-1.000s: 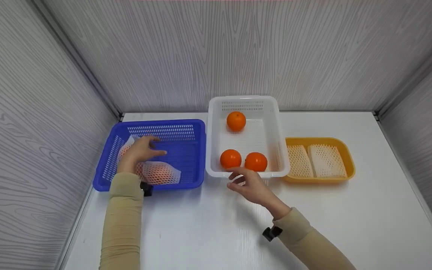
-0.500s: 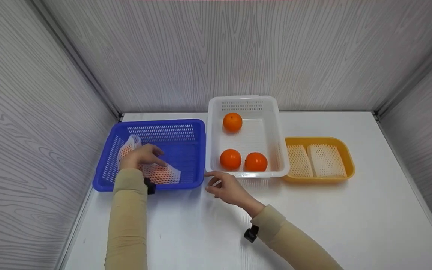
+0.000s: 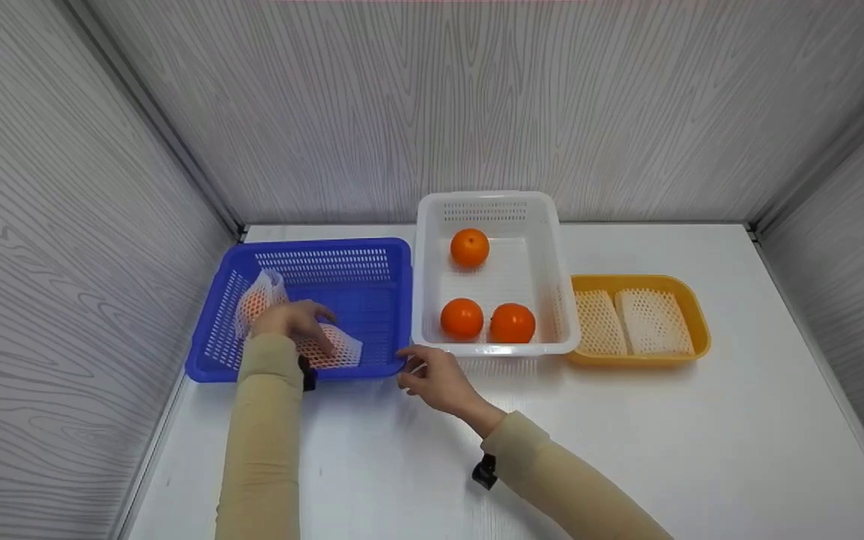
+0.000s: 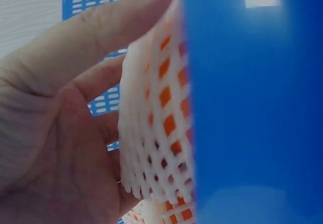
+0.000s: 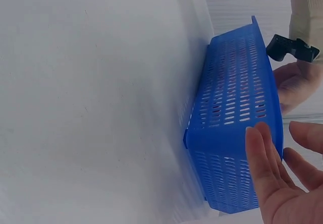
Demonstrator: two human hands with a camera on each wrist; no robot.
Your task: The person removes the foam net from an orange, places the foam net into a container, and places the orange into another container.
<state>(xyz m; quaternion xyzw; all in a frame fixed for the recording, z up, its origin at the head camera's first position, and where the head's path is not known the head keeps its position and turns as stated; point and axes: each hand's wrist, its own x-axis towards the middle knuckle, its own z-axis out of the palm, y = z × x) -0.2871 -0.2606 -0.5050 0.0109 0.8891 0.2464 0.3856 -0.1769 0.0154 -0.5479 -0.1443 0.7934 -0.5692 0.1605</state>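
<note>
In the blue basket (image 3: 361, 300), my left hand (image 3: 293, 319) reaches over the near wall to a netted orange (image 3: 342, 351). Its thumb and fingers curve round the white foam net (image 4: 156, 118) in the left wrist view. The basket wall hides part of this fruit. Left of the hand lies a second netted orange (image 3: 256, 304). My right hand (image 3: 439, 379) is at the basket's near right corner. In the right wrist view its loosely bent fingers and thumb stand on either side of the rim (image 5: 275, 108); firm contact cannot be made out.
A white basket (image 3: 421, 270) beside the blue one holds an orange (image 3: 469, 247) at the back, another orange (image 3: 462, 319) and a third orange (image 3: 512, 323) in front. Right of it, a yellow tray (image 3: 627, 360) holds foam nets (image 3: 653, 322). Panels enclose the table (image 3: 739, 420).
My left hand has come down and rightward onto the nearer netted orange. The right hand has moved left from the white basket to the blue basket's corner. The back orange has rolled slightly.
</note>
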